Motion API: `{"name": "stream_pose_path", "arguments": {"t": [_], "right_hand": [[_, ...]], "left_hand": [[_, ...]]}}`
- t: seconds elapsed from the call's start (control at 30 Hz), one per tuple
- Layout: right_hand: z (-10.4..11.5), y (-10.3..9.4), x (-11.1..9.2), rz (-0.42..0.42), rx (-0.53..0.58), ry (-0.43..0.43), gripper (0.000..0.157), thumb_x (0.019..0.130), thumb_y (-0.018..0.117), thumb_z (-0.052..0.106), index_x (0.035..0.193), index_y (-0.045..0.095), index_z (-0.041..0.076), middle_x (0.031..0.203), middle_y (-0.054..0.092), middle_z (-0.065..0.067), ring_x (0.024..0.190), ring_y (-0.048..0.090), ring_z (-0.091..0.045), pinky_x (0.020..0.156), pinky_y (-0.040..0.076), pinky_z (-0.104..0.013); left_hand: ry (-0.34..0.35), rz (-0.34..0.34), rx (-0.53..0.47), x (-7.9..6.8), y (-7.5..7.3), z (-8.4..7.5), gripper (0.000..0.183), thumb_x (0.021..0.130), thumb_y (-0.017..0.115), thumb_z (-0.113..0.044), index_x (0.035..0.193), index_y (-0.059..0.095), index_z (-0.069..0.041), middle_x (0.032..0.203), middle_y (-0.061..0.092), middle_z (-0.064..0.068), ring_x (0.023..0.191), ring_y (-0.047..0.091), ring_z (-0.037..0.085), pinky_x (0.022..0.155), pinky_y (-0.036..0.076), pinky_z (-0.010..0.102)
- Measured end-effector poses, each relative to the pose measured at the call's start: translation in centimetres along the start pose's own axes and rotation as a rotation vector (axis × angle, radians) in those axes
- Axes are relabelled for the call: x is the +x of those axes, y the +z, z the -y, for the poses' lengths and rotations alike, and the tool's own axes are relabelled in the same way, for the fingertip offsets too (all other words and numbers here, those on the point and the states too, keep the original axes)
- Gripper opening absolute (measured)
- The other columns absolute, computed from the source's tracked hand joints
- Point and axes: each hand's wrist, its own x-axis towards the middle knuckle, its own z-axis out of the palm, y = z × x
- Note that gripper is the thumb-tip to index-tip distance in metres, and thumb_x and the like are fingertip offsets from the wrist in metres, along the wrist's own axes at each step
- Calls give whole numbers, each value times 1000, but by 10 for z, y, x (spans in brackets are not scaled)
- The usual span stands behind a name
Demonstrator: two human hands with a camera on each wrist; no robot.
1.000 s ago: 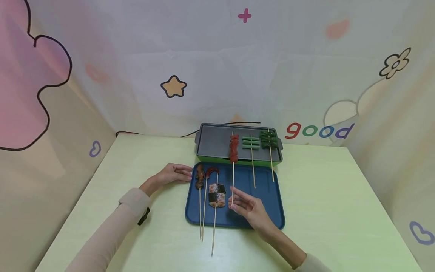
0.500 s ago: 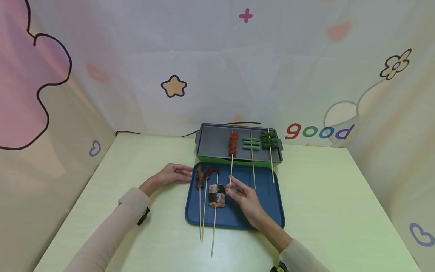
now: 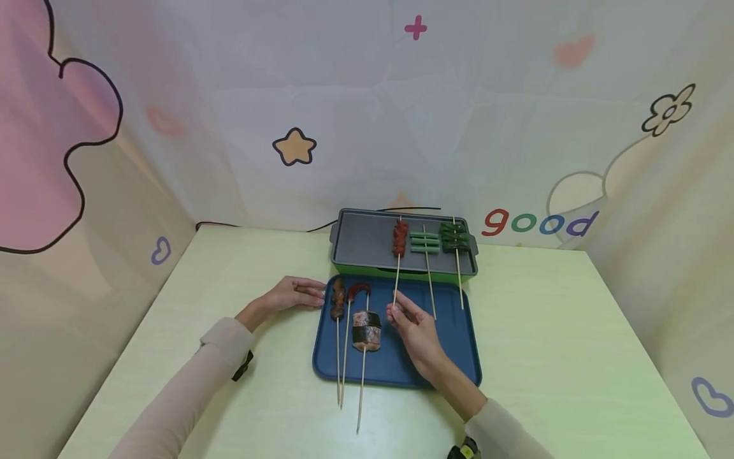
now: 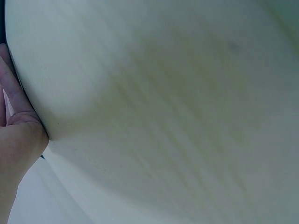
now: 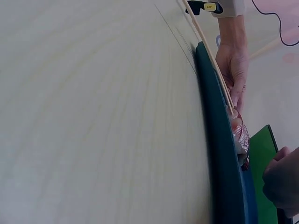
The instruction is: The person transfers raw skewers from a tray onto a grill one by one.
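Note:
My right hand [image 3: 417,335] pinches the lower stick of a red meat skewer [image 3: 399,240], whose meat end is over the grey griddle [image 3: 361,237]. Beside it on the griddle lie a skewer of green bean pieces [image 3: 424,242] and a leafy green skewer [image 3: 454,237]. At the left edge of the blue tray [image 3: 447,366], my left hand [image 3: 289,293] rests with its fingers fairly straight. On the tray are a brown meat skewer [image 3: 338,299], a curved dark red skewer [image 3: 358,289] and a seaweed-banded skewer [image 3: 366,331]. The right wrist view shows the right hand [image 5: 282,182] only in part.
The griddle sits on a green base [image 3: 355,268] directly behind the tray. Several sticks overhang the tray's front or reach over it from the griddle. A printed cloth [image 3: 367,127] stands behind the pale table [image 3: 533,319], and a black cord [image 3: 321,225] runs along its foot.
My right hand has moved away from me with the red meat skewer, then slightly right, bringing it closer to the bean skewer, whose stick end has shifted right. The left hand stays put.

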Motion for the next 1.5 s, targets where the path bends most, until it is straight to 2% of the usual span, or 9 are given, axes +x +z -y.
{"name": "stream_pose_path", "arguments": {"t": [0.23,0.43,0.63,0.77,0.87,1.03,1.3,1.4,1.5], "right_hand": [[0,0,3,14,-22,-18,47,108,46,5,154,40,-3,118,64,-11,105,64,-13,89,57,-17],[6,-17,-13,127,-164,44,46,109,47,10,153,42,-1,133,62,-23,108,67,-13,93,58,-20],[20,-62,-36,314,-379,74,54,105,60,24,149,47,-3,131,66,-23,106,71,-14,93,60,-25],[30,-100,-47,456,-469,75,53,105,59,21,146,48,-11,120,71,-15,102,72,-12,90,61,-25],[38,-125,-49,514,-495,60,51,105,57,16,144,46,-15,116,74,-8,102,72,-10,89,61,-24],[51,-152,-44,435,-514,17,51,106,56,16,144,45,-16,111,74,0,100,72,-9,86,61,-23],[53,-168,-24,124,-597,-123,46,103,62,14,139,53,-13,103,73,4,90,69,-3,78,62,-22],[46,-173,-16,84,-588,-167,44,102,62,8,138,53,-14,102,70,5,88,69,-2,77,62,-22],[39,-178,-9,91,-560,-190,44,101,62,5,138,51,-17,102,70,6,87,69,-1,77,62,-21]], "left_hand": [[7,-7,7,3,0,1,48,97,65,3,142,52,12,100,75,-5,90,73,5,83,62,22],[7,2,-2,1,1,0,48,97,65,3,142,51,13,101,75,-4,90,74,5,84,62,23],[12,-2,-14,2,6,2,47,96,64,5,141,52,14,101,76,-3,89,73,5,85,62,24],[16,9,-17,3,8,3,48,96,66,4,141,52,14,102,76,-2,91,73,5,86,62,25],[17,10,-20,3,6,3,49,96,66,4,141,51,14,102,76,-3,91,73,5,87,62,24],[30,11,-24,2,2,5,49,96,64,6,142,49,16,98,75,-6,90,73,4,86,62,23],[35,20,-9,3,1,2,50,96,65,3,142,50,14,100,76,-6,92,73,4,86,61,22],[26,9,2,3,2,2,49,97,65,2,142,51,14,102,75,-4,91,73,4,84,61,20],[21,-8,15,1,2,3,48,97,65,1,141,52,13,104,76,-2,91,73,4,84,61,20]]}}
